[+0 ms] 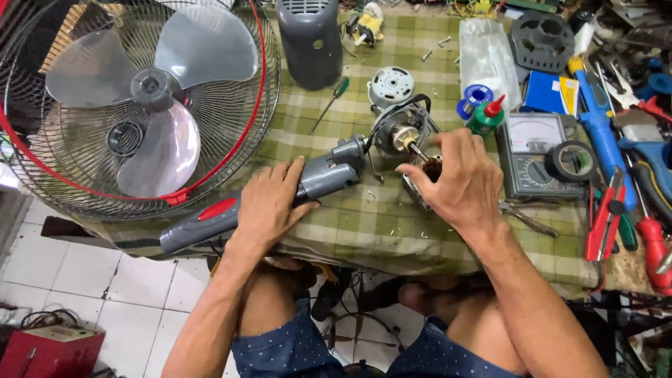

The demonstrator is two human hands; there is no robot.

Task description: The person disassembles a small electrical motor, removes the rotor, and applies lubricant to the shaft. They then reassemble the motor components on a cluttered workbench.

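Observation:
A grey fan neck (280,192) with a red button lies across the green checked table (364,224). My left hand (269,203) grips it around its middle. At its far end sits the bare fan motor (400,133) with a brass-coloured shaft and black wires. My right hand (458,178) is closed on a small metal motor part (428,170) just in front of the motor; most of that part is hidden by my fingers.
A fan cage with grey blades (140,98) lies at the left. A grey motor cover (310,42), a green screwdriver (330,103), a round metal motor cap (390,85), a green oil bottle (486,115), a multimeter (535,154), black tape (570,161) and red and blue tools (616,203) crowd the right.

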